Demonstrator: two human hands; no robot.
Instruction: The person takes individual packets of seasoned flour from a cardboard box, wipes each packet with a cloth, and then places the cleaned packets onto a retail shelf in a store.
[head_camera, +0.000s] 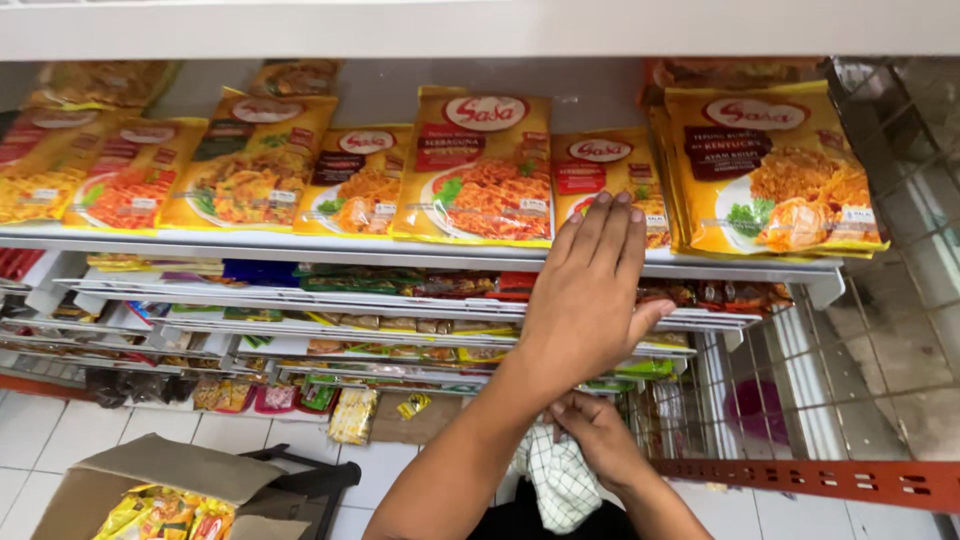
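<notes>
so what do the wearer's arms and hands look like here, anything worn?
Both forearms are bare as far as the frame shows: no sleeves, no gloves. The left hand shows no ring, and no watch or band at the wrist. The right hand also shows no jewellery or wrist wear. Nails look short and unpainted. Upper arms are out of frame, so any sleeves higher up cannot be told.

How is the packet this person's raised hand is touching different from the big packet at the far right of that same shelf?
The small packet under the left hand is low, and the fingers cover part of its front. The large packet stands taller and wider, fully in view, heading a stack. The small packet's label block is red; the large packet's is dark maroon. Both are yellow-orange pouches with a food picture, leaning back on the white shelf. The right hand holds a checked cloth below.
</notes>
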